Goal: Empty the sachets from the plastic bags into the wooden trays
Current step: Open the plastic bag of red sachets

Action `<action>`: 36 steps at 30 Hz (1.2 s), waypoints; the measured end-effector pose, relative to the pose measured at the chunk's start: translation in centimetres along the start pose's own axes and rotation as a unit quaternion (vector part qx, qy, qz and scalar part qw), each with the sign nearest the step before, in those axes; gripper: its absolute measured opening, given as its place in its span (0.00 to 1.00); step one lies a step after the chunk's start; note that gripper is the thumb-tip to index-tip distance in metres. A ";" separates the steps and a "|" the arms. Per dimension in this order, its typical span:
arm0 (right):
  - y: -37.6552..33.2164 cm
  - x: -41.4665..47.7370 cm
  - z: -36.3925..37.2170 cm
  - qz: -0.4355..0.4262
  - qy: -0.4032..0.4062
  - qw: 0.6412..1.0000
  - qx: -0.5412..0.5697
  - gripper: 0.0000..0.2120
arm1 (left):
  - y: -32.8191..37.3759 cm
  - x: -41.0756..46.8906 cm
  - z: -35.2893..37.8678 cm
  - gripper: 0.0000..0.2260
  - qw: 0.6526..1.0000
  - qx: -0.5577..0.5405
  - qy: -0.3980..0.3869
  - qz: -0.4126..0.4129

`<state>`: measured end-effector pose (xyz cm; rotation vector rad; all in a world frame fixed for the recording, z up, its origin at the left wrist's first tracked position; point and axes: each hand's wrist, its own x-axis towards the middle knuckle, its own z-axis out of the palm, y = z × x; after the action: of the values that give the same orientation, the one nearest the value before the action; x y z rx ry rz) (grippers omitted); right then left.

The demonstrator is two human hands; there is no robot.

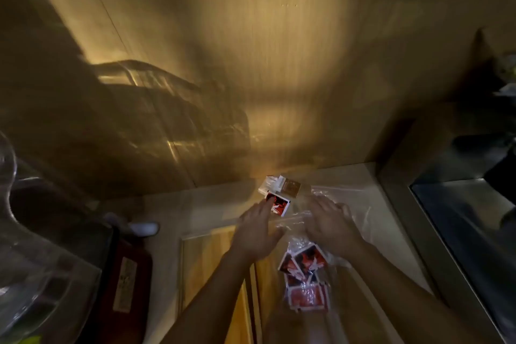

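The view is dim and blurred. A clear plastic bag point(349, 204) lies on the pale counter at the lower right. Several red-and-black sachets point(304, 274) are piled under crinkled plastic beside a wooden tray point(206, 260). One red-and-black sachet point(279, 205) lies farther back, next to white and brown sachets point(282, 186). My left hand point(257, 232) reaches forward with its fingers extended, the fingertips touching that single sachet. My right hand point(329, 220) lies palm down on the plastic bag with its fingers spread.
A wooden wall rises behind the counter. A large clear plastic container point(173, 109) stands at the left. A dark red object with a label point(125, 288) and a clear curved lid point(42, 274) sit at the lower left. A glass pane in a frame point(460, 232) borders the right.
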<state>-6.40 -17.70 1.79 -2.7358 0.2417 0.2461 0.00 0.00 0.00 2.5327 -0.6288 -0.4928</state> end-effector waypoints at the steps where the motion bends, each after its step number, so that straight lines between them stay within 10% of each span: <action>1: 0.2 0.2 0.2 0.003 -0.019 1.000 0.002 0.29 | -0.2 0.1 0.3 0.34 0.999 0.002 -0.034 -0.015; 11: 1.0 1.9 0.5 -0.013 -0.027 0.997 -0.067 0.16 | -0.1 0.8 1.1 0.24 0.995 0.022 -0.078 -0.051; 19: 2.3 1.9 0.0 -0.011 -0.066 0.975 0.210 0.05 | 1.2 0.8 0.0 0.13 0.996 -0.070 -0.050 -0.017; 27: -0.5 1.2 -3.6 -0.046 -0.134 0.962 0.235 0.13 | 4.4 -1.8 -3.3 0.10 0.986 -0.094 -0.131 0.051; 31: -2.6 0.2 -4.7 -0.065 -0.130 0.965 0.219 0.16 | 4.2 -2.8 -4.5 0.14 0.946 -0.238 -0.216 -0.049; 36: -4.3 -1.4 -4.2 -0.062 0.048 0.982 0.174 0.14 | 3.4 -4.7 -4.2 0.13 0.838 -0.496 -0.124 -0.188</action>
<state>-6.29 -15.21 7.44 -2.4066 0.1251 0.0321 -3.21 1.28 6.26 1.5716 0.0951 -0.9853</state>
